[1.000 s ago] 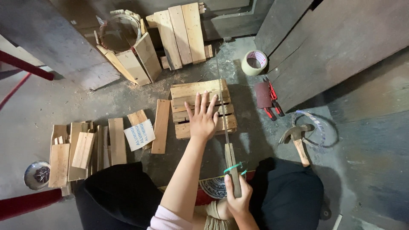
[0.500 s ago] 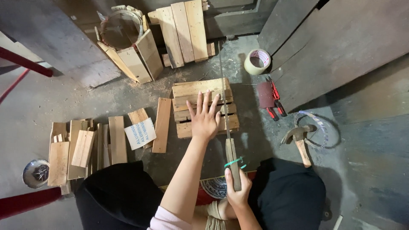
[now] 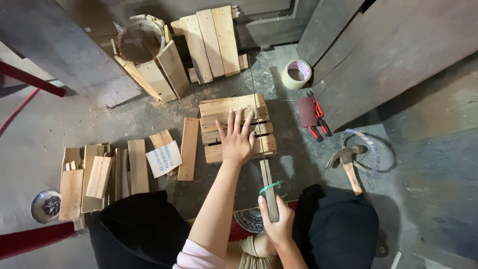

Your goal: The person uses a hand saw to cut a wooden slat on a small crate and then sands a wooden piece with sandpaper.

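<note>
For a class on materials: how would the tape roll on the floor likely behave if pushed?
The tape roll lies flat on its side, so it would probably slide, not roll. Its hollow ring shape suggests it is light. Stood on edge, it would likely roll.

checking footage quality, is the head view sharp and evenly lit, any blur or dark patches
Head view: mostly sharp; left hand on the slatted wood panel and right hand gripping the saw handle are crisp; the thin blade barely shows; edges and lap fall dark; wide-angle bending at the borders.
</note>
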